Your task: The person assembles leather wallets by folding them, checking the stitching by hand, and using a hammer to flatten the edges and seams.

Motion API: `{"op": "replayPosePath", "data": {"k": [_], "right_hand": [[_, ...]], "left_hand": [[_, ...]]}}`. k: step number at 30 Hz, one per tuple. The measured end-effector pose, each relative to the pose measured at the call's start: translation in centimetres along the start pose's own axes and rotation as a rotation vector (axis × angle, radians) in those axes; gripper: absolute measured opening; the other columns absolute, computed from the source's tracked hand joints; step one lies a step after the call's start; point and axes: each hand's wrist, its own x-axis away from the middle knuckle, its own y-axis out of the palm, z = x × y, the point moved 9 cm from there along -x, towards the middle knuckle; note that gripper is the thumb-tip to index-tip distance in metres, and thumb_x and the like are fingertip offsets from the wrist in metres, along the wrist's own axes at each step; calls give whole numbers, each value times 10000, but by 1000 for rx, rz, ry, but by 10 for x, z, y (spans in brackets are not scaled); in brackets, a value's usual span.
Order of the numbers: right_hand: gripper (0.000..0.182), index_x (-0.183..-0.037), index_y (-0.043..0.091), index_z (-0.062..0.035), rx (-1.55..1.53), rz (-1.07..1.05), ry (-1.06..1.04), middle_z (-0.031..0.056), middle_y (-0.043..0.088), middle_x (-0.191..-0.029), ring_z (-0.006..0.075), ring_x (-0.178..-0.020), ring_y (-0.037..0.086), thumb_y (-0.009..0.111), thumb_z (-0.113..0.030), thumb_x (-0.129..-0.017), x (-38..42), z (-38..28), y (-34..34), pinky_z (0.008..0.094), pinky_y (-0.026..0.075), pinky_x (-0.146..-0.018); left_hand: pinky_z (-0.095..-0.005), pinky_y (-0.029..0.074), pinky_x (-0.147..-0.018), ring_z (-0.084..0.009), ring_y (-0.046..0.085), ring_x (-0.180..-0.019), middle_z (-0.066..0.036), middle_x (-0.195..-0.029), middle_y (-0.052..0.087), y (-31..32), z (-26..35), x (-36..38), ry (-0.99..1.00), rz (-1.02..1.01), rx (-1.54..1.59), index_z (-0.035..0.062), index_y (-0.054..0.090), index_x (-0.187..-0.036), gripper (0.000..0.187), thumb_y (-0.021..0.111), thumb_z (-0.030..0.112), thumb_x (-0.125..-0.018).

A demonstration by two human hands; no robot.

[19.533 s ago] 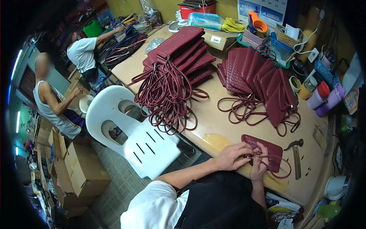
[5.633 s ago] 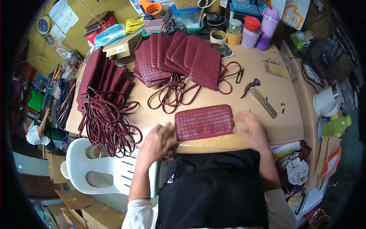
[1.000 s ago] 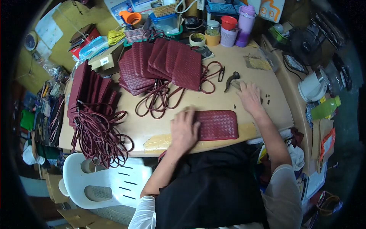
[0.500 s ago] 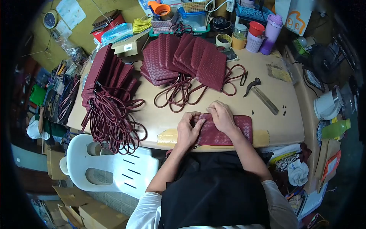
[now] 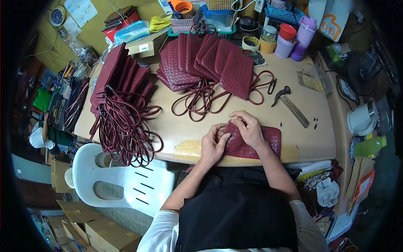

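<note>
A burgundy woven-pattern pouch (image 5: 243,145) lies at the table's front edge, its upper left corner lifted a little. My left hand (image 5: 215,143) is closed on its left edge, thumb on top and fingers curled beneath or behind. At the upper left corner, my right hand (image 5: 248,129) pinches the pouch, its palm over the top face. What lies between the fingertips at that corner is too small to make out. Farther back is a fanned stack of similar pouches (image 5: 236,73) with looped cord straps (image 5: 197,101).
More burgundy pouches (image 5: 110,71) with tangled straps (image 5: 126,126) stand at the table's left. A hammer (image 5: 294,110) lies right of my hands. Jars, tape and a purple bottle (image 5: 303,40) line the back. A white chair (image 5: 126,180) is at left; a person (image 5: 40,136) is beyond.
The pouch's upper left corner has risen and the pouch is now bent along its left side. My right hand has shifted slightly with that corner; both hands keep hold. The view has shifted slightly.
</note>
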Motion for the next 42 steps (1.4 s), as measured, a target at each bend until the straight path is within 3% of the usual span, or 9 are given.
{"op": "replayPosePath", "data": {"k": [3, 5, 8, 14, 17, 19, 22, 38, 42], "right_hand": [[84, -911, 617, 17, 63, -56, -141, 93, 617, -831, 181, -774, 605, 654, -9, -840, 1, -11, 4, 294, 480, -706], [105, -918, 628, -7, 109, -48, -242, 104, 611, -829, 246, -737, 622, 666, -19, -820, 2, -23, 2, 335, 490, -663], [105, -901, 626, -14, 145, -55, -299, 98, 605, -823, 248, -735, 614, 672, -11, -806, 5, -31, 2, 340, 486, -670], [117, -886, 612, -15, 95, -86, -219, 99, 595, -809, 240, -742, 608, 683, -10, -793, 5, -21, 6, 331, 483, -670], [132, -905, 603, -11, 70, -76, -224, 102, 592, -810, 237, -742, 605, 678, -1, -797, 4, -16, 6, 329, 482, -670], [135, -907, 596, -9, 33, -62, -229, 103, 590, -811, 237, -739, 602, 676, 2, -798, 4, -19, 7, 330, 481, -668], [139, -908, 582, -7, 19, -64, -239, 105, 585, -811, 240, -735, 596, 671, 6, -801, 5, -23, 5, 332, 479, -664], [155, -934, 546, -10, 102, -141, -242, 119, 562, -819, 280, -758, 590, 659, -44, -834, 7, -22, 13, 357, 470, -681], [159, -923, 533, -4, 69, -210, -220, 127, 548, -831, 292, -776, 580, 652, -78, -846, 7, -20, 16, 370, 464, -697]], "left_hand": [[-211, 465, -663, -58, 532, -697, -21, -761, 610, -3, -5, 3, 13, 17, 21, -46, 604, -997, 116, 607, 30, -909], [-214, 464, -660, -60, 533, -696, -25, -767, 614, -6, -9, 3, 44, 18, 8, -49, 607, -993, 113, 603, 29, -912], [-225, 465, -653, -66, 538, -692, -39, -772, 627, -7, -7, 4, 108, 12, -62, -53, 609, -963, 100, 604, 33, -912], [-233, 459, -637, -80, 541, -676, -50, -758, 625, -8, 3, 8, 224, 38, -131, -47, 604, -930, 88, 606, 38, -911], [-231, 477, -674, -89, 569, -704, -54, -780, 636, -7, 2, 5, 167, 29, -146, -47, 615, -955, 90, 607, 31, -909], [-224, 481, -761, -79, 582, -835, -63, -917, 657, -5, 0, -3, 24, 40, 151, -51, 608, -1040, 155, 617, 30, -908], [-223, 491, -772, -78, 596, -840, -62, -931, 668, -4, -8, -2, -24, -46, 97, -51, 620, -1051, 176, 639, 26, -894], [-210, 478, -741, -59, 578, -793, -31, -890, 662, -7, -10, 1, 8, -47, 108, -43, 641, -1006, 128, 636, 14, -892], [-225, 475, -749, -79, 579, -812, -34, -883, 639, -9, -3, 1, 106, -52, -21, -42, 638, -1004, 127, 630, 4, -886]]}}
